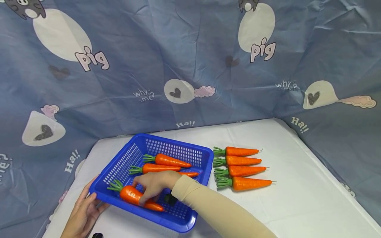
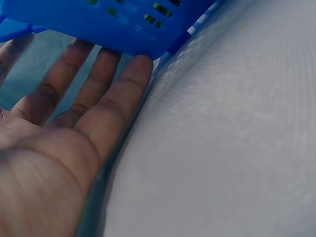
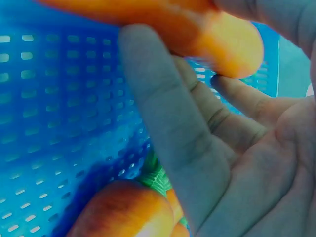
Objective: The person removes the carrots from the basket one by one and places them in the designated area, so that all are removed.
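A blue perforated basket [image 1: 175, 140] stands on the white table. My left hand [image 1: 84, 211] is at its near left corner; in the left wrist view the fingers [image 2: 113, 108] stretch out nearly straight and their tips touch the basket's lower edge. Inside the basket, my right hand [image 1: 154, 185] holds an orange carrot [image 1: 129, 194] with green stems between thumb and fingers, near the front wall. Farther back in the basket lie a carrot [image 1: 171, 160] and another carrot [image 1: 160, 168]. A further carrot tip [image 1: 190, 174] shows beyond my hand, the rest hidden.
Right of the basket, several carrots [image 1: 244, 171] lie side by side on the white tablecloth [image 1: 297, 198], stems toward the basket. A blue printed curtain [image 1: 190, 59] hangs behind and at both sides of the table.
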`<state>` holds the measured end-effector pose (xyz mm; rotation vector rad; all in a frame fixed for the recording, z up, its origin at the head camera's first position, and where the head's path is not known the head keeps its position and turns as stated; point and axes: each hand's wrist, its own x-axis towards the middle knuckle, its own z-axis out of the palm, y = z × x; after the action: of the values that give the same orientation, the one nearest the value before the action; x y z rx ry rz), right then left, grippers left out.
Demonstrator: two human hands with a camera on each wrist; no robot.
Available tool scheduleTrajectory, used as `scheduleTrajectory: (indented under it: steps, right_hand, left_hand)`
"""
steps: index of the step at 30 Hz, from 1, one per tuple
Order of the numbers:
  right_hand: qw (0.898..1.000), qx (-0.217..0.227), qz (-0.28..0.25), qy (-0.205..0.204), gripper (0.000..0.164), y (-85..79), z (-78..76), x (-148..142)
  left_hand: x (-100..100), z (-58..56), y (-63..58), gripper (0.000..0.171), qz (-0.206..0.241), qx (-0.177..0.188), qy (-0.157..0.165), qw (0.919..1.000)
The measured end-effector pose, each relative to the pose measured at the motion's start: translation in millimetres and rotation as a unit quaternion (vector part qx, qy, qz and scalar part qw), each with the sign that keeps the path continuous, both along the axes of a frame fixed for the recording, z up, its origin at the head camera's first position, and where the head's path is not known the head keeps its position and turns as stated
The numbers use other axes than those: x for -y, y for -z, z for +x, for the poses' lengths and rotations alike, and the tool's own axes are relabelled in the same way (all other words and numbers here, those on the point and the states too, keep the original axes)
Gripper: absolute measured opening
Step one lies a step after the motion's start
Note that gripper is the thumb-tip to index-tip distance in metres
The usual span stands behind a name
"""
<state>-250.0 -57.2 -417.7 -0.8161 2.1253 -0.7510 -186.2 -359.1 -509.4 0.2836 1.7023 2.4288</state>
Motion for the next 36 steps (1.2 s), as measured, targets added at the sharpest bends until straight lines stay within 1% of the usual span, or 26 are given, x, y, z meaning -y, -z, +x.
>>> scheduleTrajectory:
  steps: [3,6,9,15,17,22,25,27,31,36]
  right_hand:
    - [1.000,0.004,-0.012,0.000,0.052,-1.4,0.3,1]
    - [1.000,0.002,-0.018,-0.004,0.053,-2.6,0.6,1]
    - [1.000,0.009,-0.028,-0.006,0.055,-3.1,0.7,0]
    - [0.999,0.012,-0.042,-0.008,0.053,-5.1,2.2,-1]
    - [0.999,0.011,-0.043,-0.010,0.054,-5.9,2.7,-2]
    - [0.998,0.018,-0.054,-0.015,0.058,-8.5,2.9,-4]
    - [0.997,0.026,-0.064,-0.021,0.060,-10.7,2.1,-6]
    - [0.997,0.031,-0.068,-0.024,0.062,-12.6,1.6,-7]
    - [0.997,0.026,-0.066,-0.031,0.065,-17.3,1.3,-12]
    - [0.997,0.021,-0.067,-0.028,0.066,-23.8,0.2,-18]
  left_hand:
    - [0,-1.3,0.7,0.053,0.002,-0.002,0.003,1.0000]
    - [1,-1.6,0.2,0.053,0.005,0.000,0.008,1.0000]
    - [2,-1.7,0.0,0.052,0.007,0.002,0.011,0.9999]
    - [3,-1.4,2.1,0.054,0.024,-0.010,0.022,0.9994]
    - [2,-1.1,1.9,0.054,0.019,-0.010,0.019,0.9996]
    - [2,-0.6,-0.7,0.053,-0.012,-0.001,0.004,0.9999]
    - [1,-0.4,-1.8,0.053,-0.023,0.001,0.001,0.9997]
    - [1,-0.2,-2.1,0.053,-0.024,0.004,0.001,0.9997]
    - [1,-1.0,-1.1,0.052,-0.023,0.003,-0.002,0.9997]
    - [1,-1.3,1.3,0.054,-0.014,-0.015,0.002,0.9998]
